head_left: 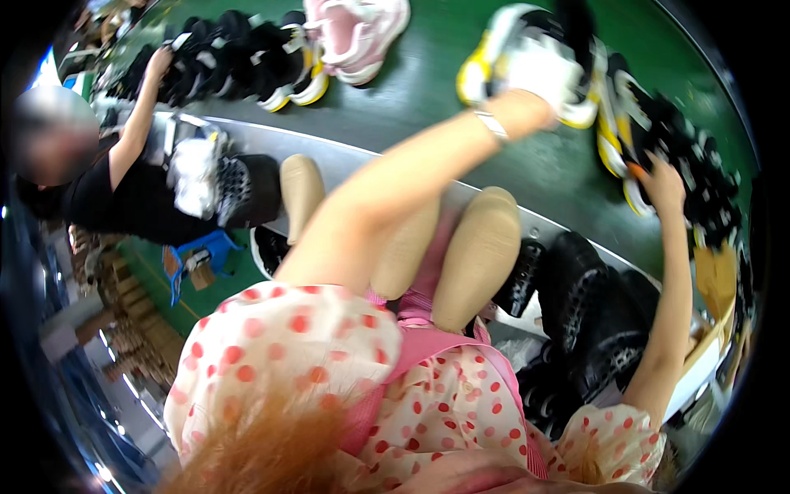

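Across the green work surface, my left arm reaches up and to the right. My left hand [541,76], in a white glove, is closed on a pair of black-and-white sneakers [487,59] with yellow soles. Motion blurs them, and the single fingers cannot be made out. Further right, my bare right hand [662,183] has its fingers closed on the upper edge of another sneaker [615,136] with a yellow-edged sole. Something small and orange shows at its fingertips. That sneaker stands at the near end of a row of dark shoes [699,169].
Pink sneakers [358,37] and a row of black sneakers [239,58] stand at the back left. A person [107,177] at the left reaches to that row. Black boots [572,284] are below the metal edge [543,226], beside a cardboard box [714,284].
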`<state>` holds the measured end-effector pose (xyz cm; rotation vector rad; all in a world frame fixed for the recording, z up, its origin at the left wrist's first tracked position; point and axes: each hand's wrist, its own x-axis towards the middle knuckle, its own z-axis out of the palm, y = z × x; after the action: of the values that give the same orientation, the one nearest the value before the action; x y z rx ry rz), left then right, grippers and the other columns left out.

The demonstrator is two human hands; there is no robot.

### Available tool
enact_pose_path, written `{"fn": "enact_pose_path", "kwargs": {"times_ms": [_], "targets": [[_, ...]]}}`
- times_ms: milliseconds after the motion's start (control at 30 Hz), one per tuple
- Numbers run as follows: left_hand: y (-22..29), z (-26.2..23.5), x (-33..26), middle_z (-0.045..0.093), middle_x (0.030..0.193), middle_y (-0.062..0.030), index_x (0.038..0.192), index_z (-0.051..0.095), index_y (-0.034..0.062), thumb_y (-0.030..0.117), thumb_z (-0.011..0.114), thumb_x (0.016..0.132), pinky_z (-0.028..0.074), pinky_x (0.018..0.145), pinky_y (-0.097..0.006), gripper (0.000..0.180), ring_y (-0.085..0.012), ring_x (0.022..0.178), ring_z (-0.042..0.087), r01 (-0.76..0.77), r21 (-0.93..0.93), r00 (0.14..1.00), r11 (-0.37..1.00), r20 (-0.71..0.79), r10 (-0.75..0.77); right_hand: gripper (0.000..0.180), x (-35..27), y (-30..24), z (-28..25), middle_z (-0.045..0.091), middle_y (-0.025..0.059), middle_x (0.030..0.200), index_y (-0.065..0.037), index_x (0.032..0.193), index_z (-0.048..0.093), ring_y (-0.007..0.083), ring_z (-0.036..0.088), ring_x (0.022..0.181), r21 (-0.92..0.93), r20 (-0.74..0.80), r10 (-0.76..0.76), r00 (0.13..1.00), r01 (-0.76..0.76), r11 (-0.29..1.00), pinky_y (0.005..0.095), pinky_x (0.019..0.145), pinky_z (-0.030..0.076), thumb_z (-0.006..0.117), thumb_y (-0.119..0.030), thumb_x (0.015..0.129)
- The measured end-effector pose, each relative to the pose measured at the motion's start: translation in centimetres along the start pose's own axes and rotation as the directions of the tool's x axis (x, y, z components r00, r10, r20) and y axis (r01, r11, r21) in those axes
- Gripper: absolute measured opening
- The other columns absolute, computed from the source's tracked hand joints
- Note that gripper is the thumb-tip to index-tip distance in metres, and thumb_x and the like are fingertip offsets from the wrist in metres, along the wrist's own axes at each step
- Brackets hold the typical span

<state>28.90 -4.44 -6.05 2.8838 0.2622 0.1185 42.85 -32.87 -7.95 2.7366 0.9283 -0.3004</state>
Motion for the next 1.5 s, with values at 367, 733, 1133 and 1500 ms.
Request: {"fn": "enact_pose_path", "kwargs": {"times_ms": [367, 733, 1133, 1500], "targets": [[-6.2, -4.1, -2.8, 0.056, 0.123, -0.0154, 0.147, 0.030, 0.0279, 0.023, 0.064, 0.081, 0.051, 0.092, -0.044, 0.075, -0.0356, 0.111, 0.058, 0.171, -0.262, 0.984, 0.950, 0.082, -0.155, 0.047, -1.2, -3.9, -5.4, 0.067, 0.0154, 0.109, -0.021, 0.129, 0.056, 0.0352, 0.065, 0.098, -0.183, 0.073, 0.161, 0.984, -0.145, 0.972, 0.0452, 0.079, 0.053, 0.065, -0.035, 0.085], [-32.1, -8.3, -10.0, 0.063, 0.117, -0.0189, 0.117, 0.057, 0.0072, 0.034, 0.057, 0.084, 0.051, 0.088, -0.045, 0.042, -0.0355, 0.104, 0.063, 0.530, 0.056, 0.847, 0.846, 0.000, -0.531, 0.033, 0.5, -30.3, -9.0, 0.064, 0.0111, 0.115, -0.015, 0.113, 0.065, 0.0311, 0.066, 0.092, 0.285, -0.401, -0.397, 0.826, 0.524, 0.802, 0.0385, 0.078, 0.054, 0.067, -0.020, 0.081], [-16.6, -4.1, -9.8, 0.069, 0.100, -0.0132, 0.100, 0.068, 0.0170, 0.031, 0.059, 0.079, 0.045, 0.091, -0.044, 0.026, -0.0303, 0.098, 0.065, -0.083, -0.144, 0.959, 0.986, 0.258, 0.119, 0.014, 0.4, -28.0, -5.1, 0.066, 0.0109, 0.092, -0.007, 0.087, 0.067, 0.0307, 0.068, 0.086, -0.064, -0.020, -0.081, 0.996, 0.080, 0.995, 0.0451, 0.065, 0.054, 0.066, -0.018, 0.080], [-37.7, -16.4, -18.9, 0.063, 0.115, -0.0250, 0.109, 0.064, -0.0029, 0.050, 0.071, 0.074, 0.052, 0.091, -0.041, 0.064, -0.0370, 0.106, 0.063, 0.759, 0.102, 0.645, 0.644, 0.019, -0.764, 0.024, -17.1, -23.6, -14.3, 0.067, 0.0134, 0.102, -0.007, 0.110, 0.066, 0.0337, 0.065, 0.088, 0.486, -0.231, 0.098, 0.968, 0.028, 0.874, 0.0388, 0.076, 0.051, 0.062, -0.012, 0.087]]}}
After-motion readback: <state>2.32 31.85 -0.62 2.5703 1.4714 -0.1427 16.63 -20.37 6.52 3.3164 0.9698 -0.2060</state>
